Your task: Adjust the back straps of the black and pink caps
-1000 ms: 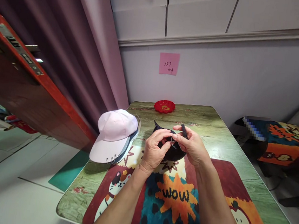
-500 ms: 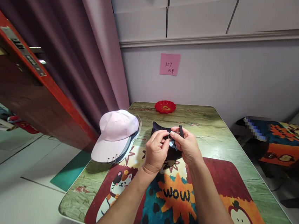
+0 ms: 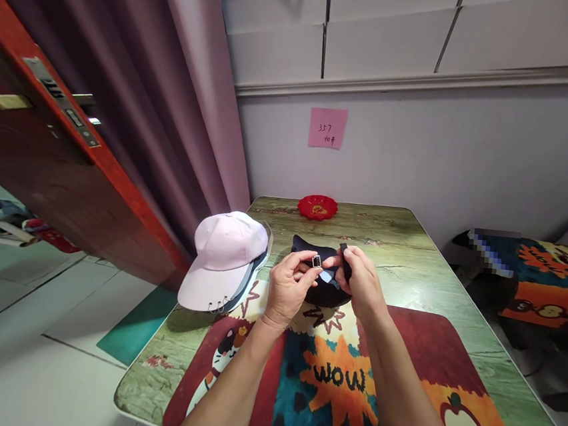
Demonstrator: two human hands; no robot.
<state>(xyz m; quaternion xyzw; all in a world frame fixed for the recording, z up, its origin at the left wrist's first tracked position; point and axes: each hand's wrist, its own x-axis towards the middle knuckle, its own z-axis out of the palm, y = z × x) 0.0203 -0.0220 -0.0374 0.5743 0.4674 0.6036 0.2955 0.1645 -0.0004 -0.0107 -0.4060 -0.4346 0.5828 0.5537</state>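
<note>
A black cap (image 3: 326,296) lies partly behind my hands, its opening facing up toward me. Between the thumb and fingers of my left hand (image 3: 287,287) is a small metal buckle (image 3: 316,261). My right hand (image 3: 365,284) grips a short black strap (image 3: 345,262), whose end sticks up past the thumb. The two hands are close together but apart, over the cap. To the left, a pale pink cap (image 3: 231,235) is stacked on darker caps, with small metal rings on its brim.
A red scalloped dish (image 3: 317,207) stands at the table's far edge. Under my arms lies a colourful mat (image 3: 417,340) on the wood-patterned table (image 3: 387,233). A pink note (image 3: 327,128) is on the wall; a curtain (image 3: 185,96) and a door (image 3: 67,172) are at left.
My hands have moved slightly apart. The buckle now shows clearly in my left fingers, and my right fingers have closed further around the black strap. The view has shifted a little.
</note>
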